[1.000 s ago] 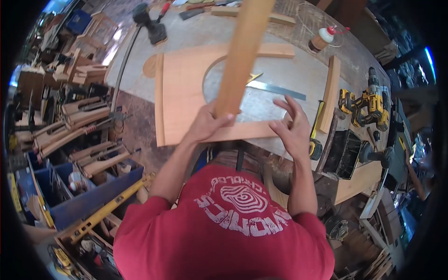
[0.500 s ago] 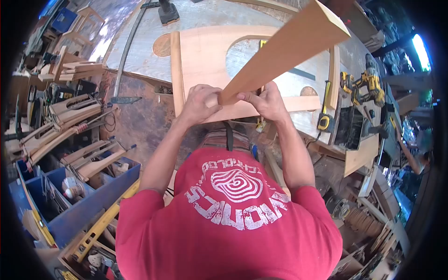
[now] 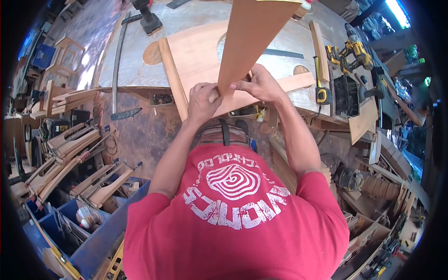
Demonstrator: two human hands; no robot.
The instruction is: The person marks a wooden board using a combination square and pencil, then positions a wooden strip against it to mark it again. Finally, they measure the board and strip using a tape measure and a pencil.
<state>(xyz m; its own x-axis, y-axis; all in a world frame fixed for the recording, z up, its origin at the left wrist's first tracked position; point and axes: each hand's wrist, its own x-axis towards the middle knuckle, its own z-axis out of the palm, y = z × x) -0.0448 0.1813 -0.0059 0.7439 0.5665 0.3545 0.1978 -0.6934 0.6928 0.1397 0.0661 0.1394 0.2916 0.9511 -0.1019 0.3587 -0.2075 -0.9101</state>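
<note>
Wooden board (image 3: 252, 32) held at its near end, above the workbench (image 3: 133, 58).
Left hand (image 3: 203, 100) and right hand (image 3: 259, 84) both have fingers closed around the lower end; the board slants away over the cut-out panel (image 3: 196, 49).

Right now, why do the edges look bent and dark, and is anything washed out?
Head view: the fisheye lens bows the workbench and blackens the corners; glare whitens the floor at upper left; the plank held by the left hand and right hand looks stretched toward the top, yet sharp.
</note>
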